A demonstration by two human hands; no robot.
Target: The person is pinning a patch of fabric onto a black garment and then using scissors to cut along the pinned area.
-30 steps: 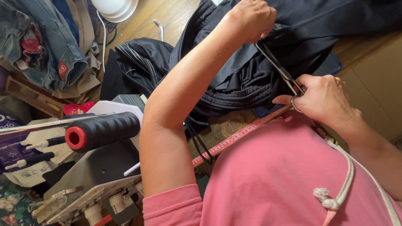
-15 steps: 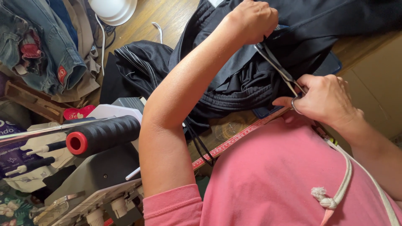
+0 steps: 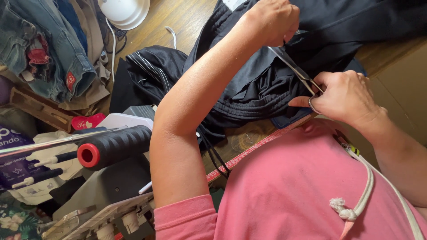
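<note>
Snipping on: right hand [image 3: 344, 95] keeps its fingers through the scissors [image 3: 297, 72], blades angled up into the black garment [image 3: 267, 84] heaped on the worktop [image 3: 249, 138], left hand [image 3: 271, 20] still fisted on the cloth; barely any shift, so cutting continues

The black garment [image 3: 267, 84] lies bunched and folded on the wooden table. Slim metal scissors [image 3: 296, 71] slant across it, blades touching the cloth.

We've got the thread spool [image 3: 113, 146] left of the garment [image 3: 267, 84], jeans [image 3: 49, 49] behind it, measuring tape [image 3: 258, 146] in front.
</note>
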